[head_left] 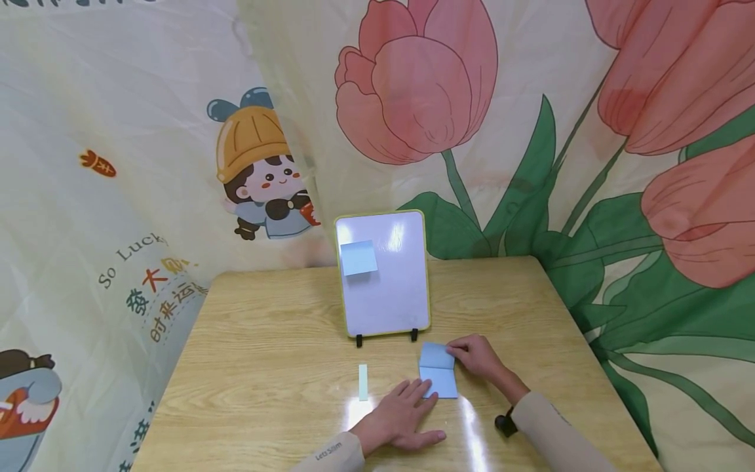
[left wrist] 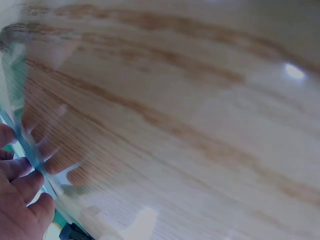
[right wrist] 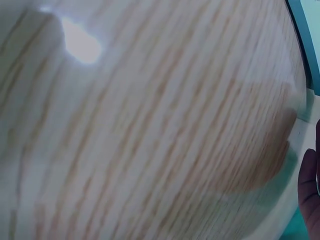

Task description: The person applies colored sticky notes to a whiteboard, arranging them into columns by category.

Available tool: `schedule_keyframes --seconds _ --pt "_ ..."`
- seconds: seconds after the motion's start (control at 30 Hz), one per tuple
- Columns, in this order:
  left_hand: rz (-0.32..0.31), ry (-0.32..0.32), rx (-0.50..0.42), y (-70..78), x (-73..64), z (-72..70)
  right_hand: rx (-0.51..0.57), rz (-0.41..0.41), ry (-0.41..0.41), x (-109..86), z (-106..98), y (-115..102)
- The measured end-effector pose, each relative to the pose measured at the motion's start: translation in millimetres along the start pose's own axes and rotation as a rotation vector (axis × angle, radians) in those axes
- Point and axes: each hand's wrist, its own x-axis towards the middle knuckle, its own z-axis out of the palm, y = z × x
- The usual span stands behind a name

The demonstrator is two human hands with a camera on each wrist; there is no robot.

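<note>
On the table in front of the whiteboard lies a light blue sticky note [head_left: 439, 382], with a line across its middle between an upper and a lower half. My right hand [head_left: 480, 357] pinches the upper half at its right edge with thumb and fingertips. Flat and spread, my left hand [head_left: 398, 416] rests on the table, its fingertips at the lower half's left edge. In the left wrist view only part of the left hand [left wrist: 22, 195] shows at the left edge. The right wrist view catches a sliver of the right hand [right wrist: 309, 185].
A whiteboard [head_left: 389, 295] with a yellow-green frame stands on small black feet behind the hands. Another blue sticky note [head_left: 358, 257] is stuck on its upper left. A narrow pale green strip [head_left: 362, 382] lies on the wooden table [head_left: 265, 367]. Printed cloth hangs behind.
</note>
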Motion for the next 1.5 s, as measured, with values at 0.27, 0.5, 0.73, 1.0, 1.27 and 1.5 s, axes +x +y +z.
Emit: schedule_keyframes --seconds 0.27,0.5,0.73,1.0,1.27,1.5 --pt "0.002 0.002 0.002 1.7 -1.2 -5.0 0.023 0.013 0.033 0.6 -1 2" --pt "-0.001 -0.013 0.001 1.8 -1.2 -9.0 0.031 0.011 0.051 2.8 0 3" --pt "0.001 -0.021 -0.002 1.4 -0.8 -10.1 0.058 0.047 0.056 2.6 -1 4" --pt "0.006 -0.03 -0.004 2.1 -1.9 -11.8 0.063 0.059 0.049 2.7 -3 4" --pt "0.01 -0.029 -0.008 1.3 -3.0 -11.1 0.063 0.054 0.062 3.3 -2 5" --pt "0.019 -0.031 -0.018 0.2 -2.8 -10.0 0.054 0.079 0.084 4.0 -1 5"
